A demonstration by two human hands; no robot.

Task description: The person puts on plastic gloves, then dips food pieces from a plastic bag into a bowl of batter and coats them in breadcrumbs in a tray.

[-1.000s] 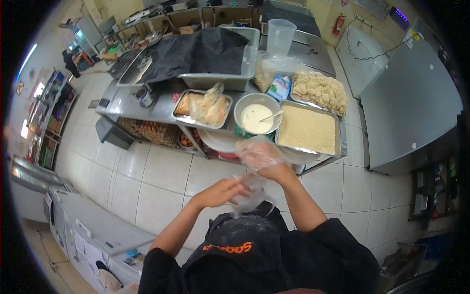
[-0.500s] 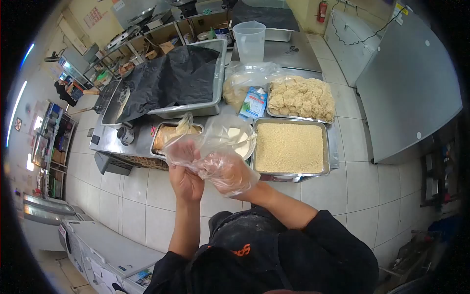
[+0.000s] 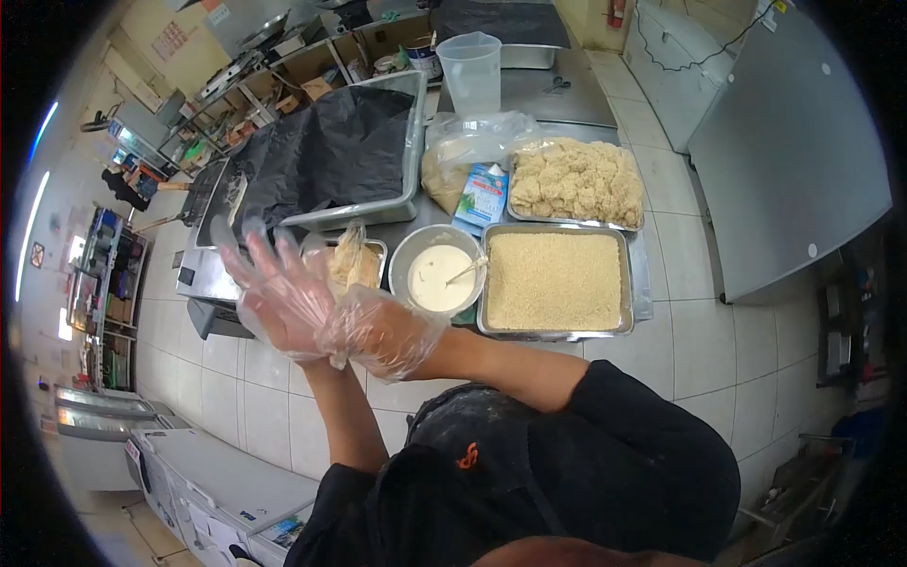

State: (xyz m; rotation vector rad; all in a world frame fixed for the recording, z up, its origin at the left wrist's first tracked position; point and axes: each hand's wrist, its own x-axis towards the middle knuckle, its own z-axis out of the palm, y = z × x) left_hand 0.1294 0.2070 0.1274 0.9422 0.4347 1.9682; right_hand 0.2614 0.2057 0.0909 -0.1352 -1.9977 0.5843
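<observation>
While half a second ago the left hand (image 3: 283, 293) was bare and gripping a loose clear plastic glove (image 3: 269, 274) held bunched in front of the trays, the head view now shows that glove drawn over it, the fingers spread wide and pointing up, grasping nothing. The right hand (image 3: 383, 333), already in its own clear glove, has shifted to the left wrist: it curls against the cuff there, touching the left hand's heel, though I cannot tell whether it pinches the plastic or merely rests on it. Both hands have also risen and swung to the left, so they now hang in front of the table's (image 3: 567, 90) near edge, just before the small tray of wrapped pieces (image 3: 345, 260). By the look of it, gloving is nearly done, with only the cuff left to settle. On the table, nothing has been touched: the bowl of white batter (image 3: 436, 274) with its spoon sits beside the tray of breadcrumbs (image 3: 556, 282), the tray of coated pieces (image 3: 574, 181) stands behind that, and the large tub lined with black plastic (image 3: 335, 151) lies further left.
</observation>
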